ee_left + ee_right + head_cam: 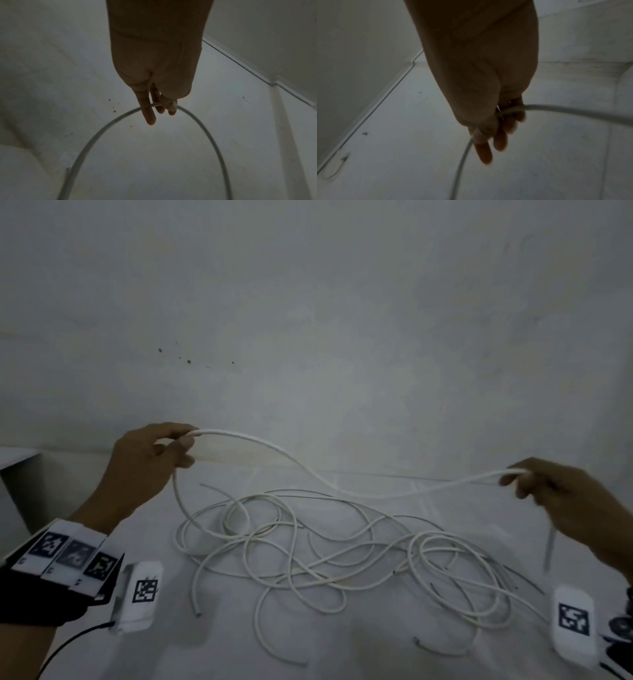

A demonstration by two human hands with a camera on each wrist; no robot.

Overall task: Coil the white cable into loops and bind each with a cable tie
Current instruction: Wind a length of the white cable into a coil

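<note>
Left hand [147, 460]: raised at left of centre in the head view, thumb and fingers pinching the white cable [308, 546]; left wrist view shows the cable arching down either side of the fingertips [149, 116].
Right hand [565, 501]: at the right edge, lower, fingers curled round the same cable; blurred.
Span: sags between the two hands.
Rest of cable: loose tangle on the pale surface [359, 655], lower centre, below both hands.
Free end [198, 614]: lies at lower left.
</note>
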